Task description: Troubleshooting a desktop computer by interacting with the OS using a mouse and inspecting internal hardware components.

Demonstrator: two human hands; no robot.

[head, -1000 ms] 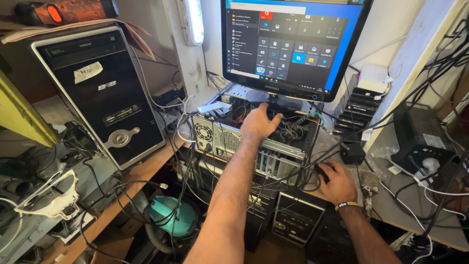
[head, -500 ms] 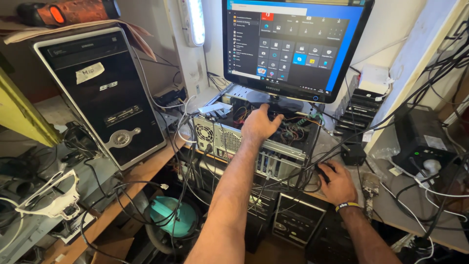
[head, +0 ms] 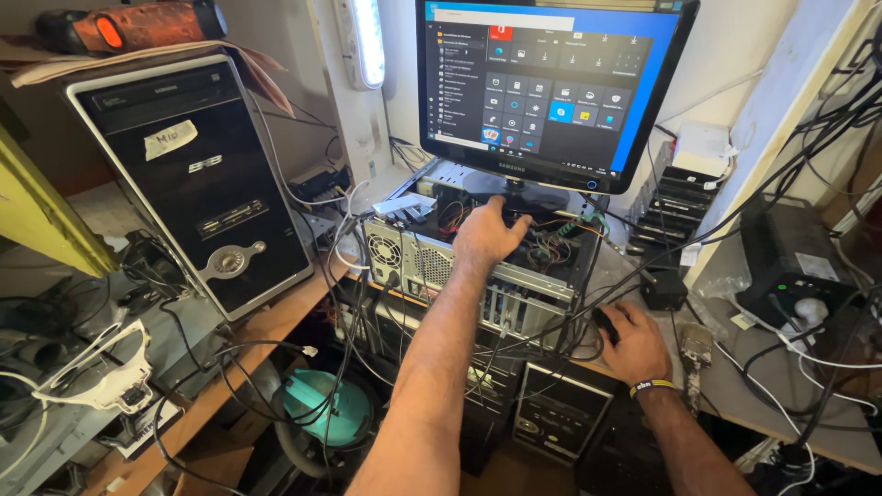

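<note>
My left hand [head: 491,234] reaches into an open computer case [head: 441,262] lying on its side, fingers down among coloured wires; whether it grips anything is hidden. My right hand [head: 632,342], with a wristband, is cupped over a black mouse [head: 604,323] on the bench to the right of the case. A monitor [head: 549,87] showing a dark menu with tiles stands just behind the open case.
A black tower computer [head: 193,174] leans at the left on a wooden shelf. Tangled cables hang over the front edge. A teal round object [head: 322,409] sits below. A black box unit [head: 795,266] and stacked drives [head: 675,207] stand at the right.
The view has shifted slightly. Both hands stay where they were, the left inside the case and the right on the mouse.
</note>
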